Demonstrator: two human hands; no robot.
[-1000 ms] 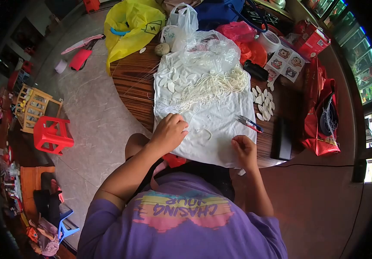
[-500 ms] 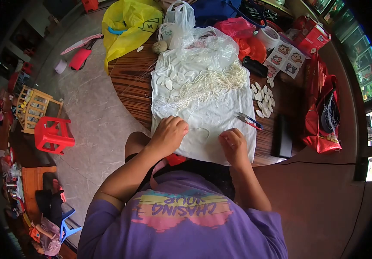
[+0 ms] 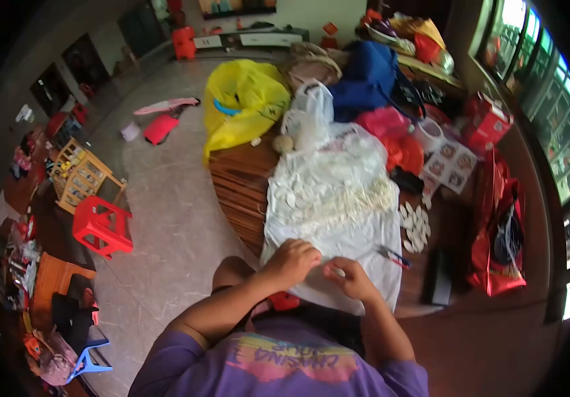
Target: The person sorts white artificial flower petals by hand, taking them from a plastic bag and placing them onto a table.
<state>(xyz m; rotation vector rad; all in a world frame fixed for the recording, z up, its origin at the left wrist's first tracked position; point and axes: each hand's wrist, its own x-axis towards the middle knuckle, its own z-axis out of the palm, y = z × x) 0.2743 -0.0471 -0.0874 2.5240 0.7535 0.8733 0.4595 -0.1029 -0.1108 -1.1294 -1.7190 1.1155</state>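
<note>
L hand (image 3: 291,261) & R hand (image 3: 348,278) both curled shut on white cloth (image 3: 364,241), lower centre, at desk (image 3: 238,184) edge; can't tell what's pinched. Risk: a tug drags cord pile (image 3: 354,205) off.

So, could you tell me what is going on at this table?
A person in a purple T-shirt works on a white cloth at the near edge of a wooden table. The left hand and right hand sit close together on it, fingers curled; what they pinch is too small to tell. A heap of white cord lies further up, small white ovals beside the cloth.
</note>
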